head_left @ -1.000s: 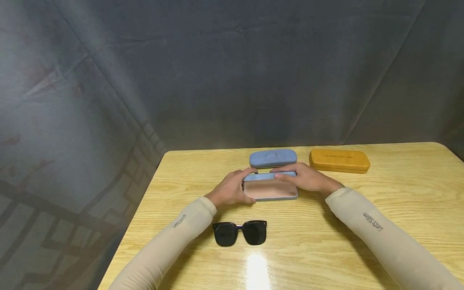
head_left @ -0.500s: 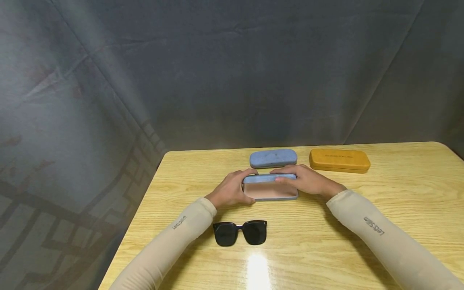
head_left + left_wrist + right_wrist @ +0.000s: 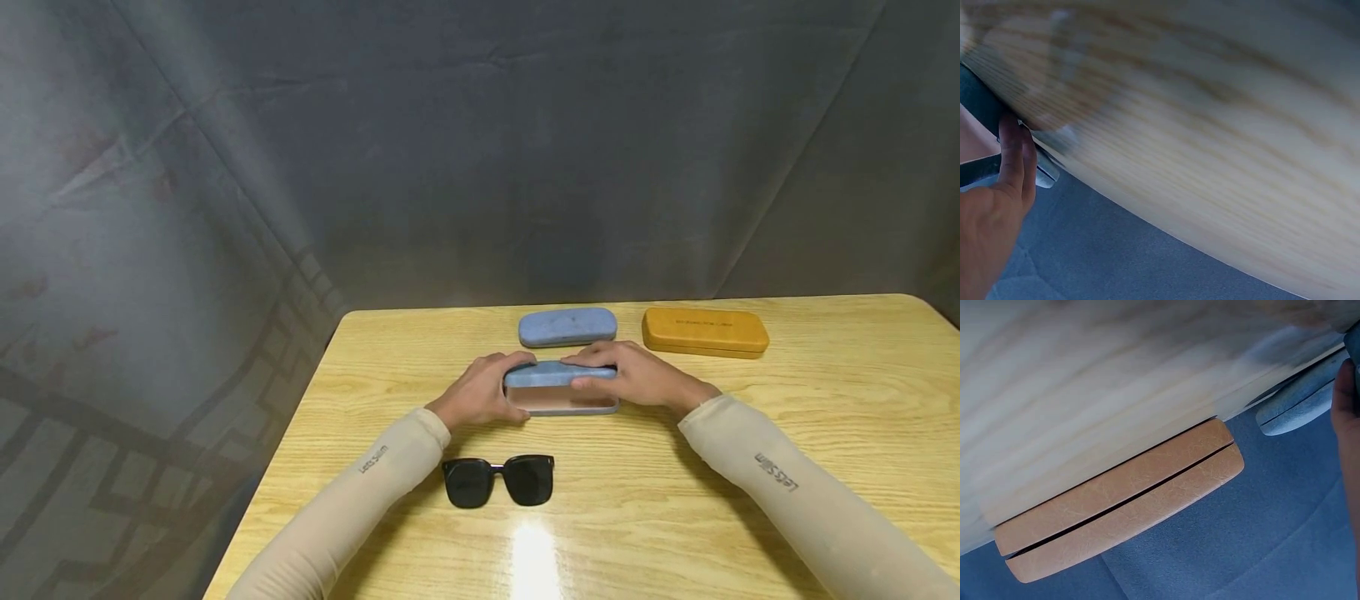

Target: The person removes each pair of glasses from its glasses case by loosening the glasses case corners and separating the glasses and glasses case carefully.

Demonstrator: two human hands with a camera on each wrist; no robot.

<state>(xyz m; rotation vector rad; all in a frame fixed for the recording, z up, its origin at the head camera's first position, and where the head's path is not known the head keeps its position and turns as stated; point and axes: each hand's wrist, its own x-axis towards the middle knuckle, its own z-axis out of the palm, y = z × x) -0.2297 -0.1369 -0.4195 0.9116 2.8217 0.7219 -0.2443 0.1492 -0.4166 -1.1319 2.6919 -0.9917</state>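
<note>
Pale wood-grained tabletop [image 3: 840, 371] against a dark grey cloth backdrop [image 3: 525, 167]; glare patch toward the near edge. Part-open blue case [image 3: 555, 400] sits on the wood between the two hands, pinkish lining facing the person, its lid [image 3: 550, 374] raised partway. Left hand [image 3: 486, 392] grips the left end, thumb at the near rim, fingers toward the back, spread as wide as the case is deep. Right hand [image 3: 641, 375] holds the lid's right end more narrowly, thumb at its front edge, fingers over the top. Cannot tell whether anything lies inside. Closed blue case [image 3: 567, 327] lies just behind, yellow case [image 3: 707, 331] to the right of it. Sunglasses [image 3: 517, 481] lie on the near side, beside the left sleeve [image 3: 397, 462]; temples not visible. Hazards, as judged: the left thumb is close to the gap, so a lid dropping suddenly could nip it; a slipping right thumb would be the likely cause. Uneven pressure, all at the right end, might twist the lid or skid the base. A backward shove could knock the closed case behind. Should the left forearm swing inward, its sleeve may drag the sunglasses and scuff the lenses.
</note>
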